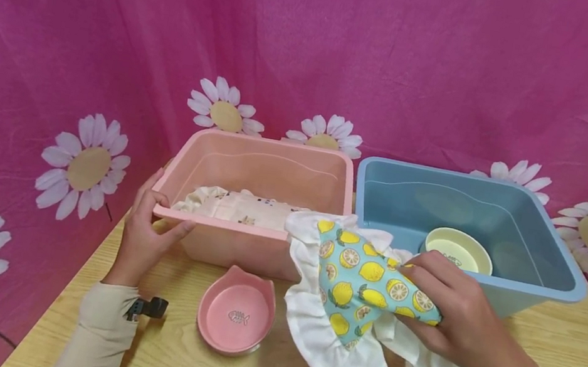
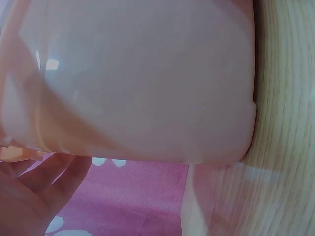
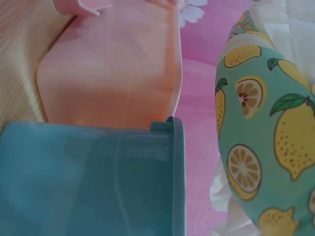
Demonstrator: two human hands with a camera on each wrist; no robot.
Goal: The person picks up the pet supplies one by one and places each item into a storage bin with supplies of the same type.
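Left hand (image 1: 145, 240) on pink bin (image 1: 238, 248), right hand (image 1: 462, 316) on lemon cloth (image 1: 362, 276)

My left thumb and fingers grip one bin's near corner. One pale printed cloth (image 1: 261, 210) lies inside; one pink bowl (image 1: 221, 325) sits in front. My right fingers clamp one lemon cloth, held before one blue bin (image 1: 440, 199) containing one cream bowl (image 1: 460, 245).

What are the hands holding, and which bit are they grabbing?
The right hand grips the lemon-print cloth by its gathered right end. The left hand holds the pink bin by its near left corner, at the rim.
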